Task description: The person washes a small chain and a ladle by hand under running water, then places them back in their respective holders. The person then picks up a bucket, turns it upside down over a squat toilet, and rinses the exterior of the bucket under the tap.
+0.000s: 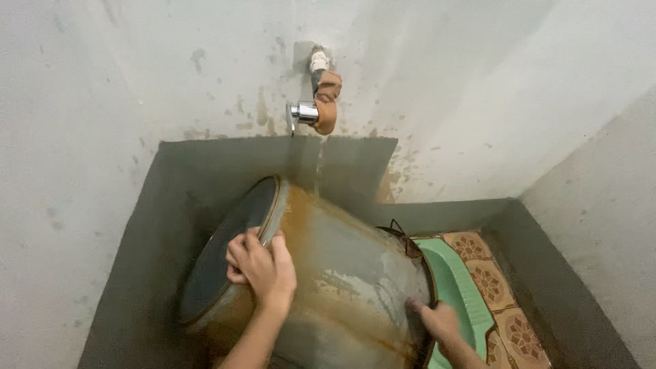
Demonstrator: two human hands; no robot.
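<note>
- Metal bucket point(342, 273), large, grey and streaked with rust, is tipped onto its side against the grey cement skirting point(205, 164), under the wall tap point(311, 109); its long axis runs from the base at lower left to the mouth at lower right, with the base facing left and slightly up.
- Water is seen falling from the tap onto the upper side of the bucket.
- Green squat pan point(458, 287) and patterned floor tiles point(492, 287) lie just beside the mouth.
- Left hand point(263, 266) is curled over the base rim, fingers closed on it.
- Right hand point(437, 321) is hooked on the mouth rim, fingers bent around it.
- Rinsing is judged best done with both rims gripped firmly and the bucket rolled slowly under the stream.
</note>
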